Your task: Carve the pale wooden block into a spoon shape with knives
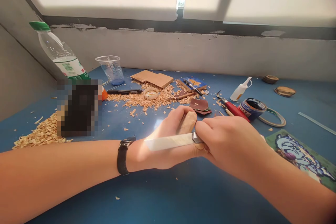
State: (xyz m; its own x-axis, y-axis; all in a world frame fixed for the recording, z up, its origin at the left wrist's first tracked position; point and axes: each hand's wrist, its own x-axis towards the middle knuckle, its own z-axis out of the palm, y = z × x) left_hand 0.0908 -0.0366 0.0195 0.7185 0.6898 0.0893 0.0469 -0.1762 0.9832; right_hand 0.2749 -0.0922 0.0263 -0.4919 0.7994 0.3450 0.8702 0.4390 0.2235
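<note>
My left hand (165,147), with a black watch band at the wrist, is closed around a pale piece of wood (187,122) whose cut end points away from me. In my right hand (228,140) is a knife (170,142), its fist wrapped over the handle. The bright blade extends leftward from a dark collar, lying across the wood and over my left palm. My fingers hide the handle and the lower part of the wood. Just beyond my hands lie folded brown sandpaper pieces (199,105).
Wood shavings (147,102) cover the table's middle and a heap (42,133) lies left. Behind are a bottle (63,52), a plastic cup (112,70) and boards (152,78). Rightward stand a glue bottle (240,91), a jar (252,108), a red-handled tool (235,109) and a painted panel (301,157).
</note>
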